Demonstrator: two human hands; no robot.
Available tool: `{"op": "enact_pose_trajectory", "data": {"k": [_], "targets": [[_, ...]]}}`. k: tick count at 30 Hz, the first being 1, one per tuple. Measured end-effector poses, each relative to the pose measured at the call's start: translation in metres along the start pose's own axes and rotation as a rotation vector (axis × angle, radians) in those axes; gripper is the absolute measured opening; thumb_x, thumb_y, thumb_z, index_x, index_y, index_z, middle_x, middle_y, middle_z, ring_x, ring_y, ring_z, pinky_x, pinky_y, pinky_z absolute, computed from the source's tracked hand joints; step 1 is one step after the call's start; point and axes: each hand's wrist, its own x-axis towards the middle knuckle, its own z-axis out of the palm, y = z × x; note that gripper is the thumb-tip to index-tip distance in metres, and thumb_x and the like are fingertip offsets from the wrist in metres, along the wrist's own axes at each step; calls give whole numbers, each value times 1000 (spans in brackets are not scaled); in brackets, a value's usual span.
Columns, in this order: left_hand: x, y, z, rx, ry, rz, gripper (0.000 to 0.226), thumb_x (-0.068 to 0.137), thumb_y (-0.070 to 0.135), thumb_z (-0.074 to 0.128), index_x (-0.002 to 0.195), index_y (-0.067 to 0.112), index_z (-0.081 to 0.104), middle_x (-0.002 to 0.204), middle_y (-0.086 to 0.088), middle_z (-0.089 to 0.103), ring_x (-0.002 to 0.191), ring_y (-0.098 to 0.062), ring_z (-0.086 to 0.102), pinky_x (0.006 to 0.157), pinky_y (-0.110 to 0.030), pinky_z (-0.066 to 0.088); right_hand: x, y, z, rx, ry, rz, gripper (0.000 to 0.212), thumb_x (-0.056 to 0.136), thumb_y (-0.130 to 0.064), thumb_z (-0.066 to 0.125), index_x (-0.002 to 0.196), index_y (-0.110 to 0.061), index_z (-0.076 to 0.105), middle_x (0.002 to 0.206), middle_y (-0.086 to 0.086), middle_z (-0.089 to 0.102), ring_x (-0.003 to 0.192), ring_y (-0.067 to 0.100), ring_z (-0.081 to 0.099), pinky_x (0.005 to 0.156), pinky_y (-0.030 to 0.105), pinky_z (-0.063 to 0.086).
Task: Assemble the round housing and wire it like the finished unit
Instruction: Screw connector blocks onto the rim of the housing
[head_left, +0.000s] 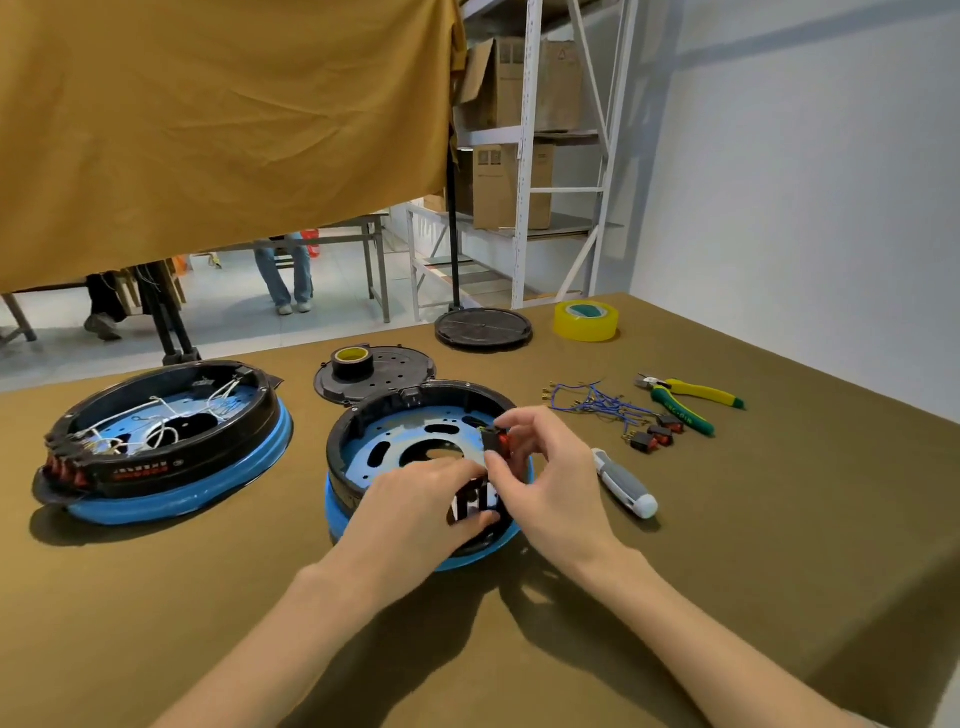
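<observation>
The unwired round housing (400, 431), black ring on a blue base, lies in the middle of the table. My left hand (415, 504) grips its near rim beside the rectangular switch slots. My right hand (540, 467) pinches a small black rocker switch with a red face (497, 439) just above that rim. The finished unit (156, 441), with white wires inside and red switches along its front, sits to the left. Three more switches (655, 435) and a bundle of blue wires (597, 402) lie to the right.
A grey-and-white screwdriver (626, 483) lies right of the housing, green-and-yellow pliers (691, 400) beyond the wires. A black cover plate (384, 374) carrying a roll of black tape (352, 362) sits behind the housing. Another black disc (483, 327) and yellow tape (586, 321) stand farther back.
</observation>
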Motion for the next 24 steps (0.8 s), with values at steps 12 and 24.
{"op": "enact_pose_trajectory", "data": {"k": [12, 24], "targets": [[-1, -10, -6, -251, 17, -8, 42, 94, 56, 45, 135, 61, 39, 112, 51, 54, 114, 17, 53, 85, -2, 43, -20, -4, -6, 34, -24, -104, 26, 87, -18, 77, 112, -16, 75, 88, -7, 63, 78, 16, 60, 62, 24, 53], [-3, -7, -7, -235, -29, 28, 36, 96, 48, 48, 127, 46, 67, 105, 27, 69, 104, 1, 64, 83, -26, 57, -23, -3, -9, 55, -46, -104, 27, 85, -11, 79, 111, -19, 76, 77, -7, 66, 68, 15, 60, 66, 16, 50]]}}
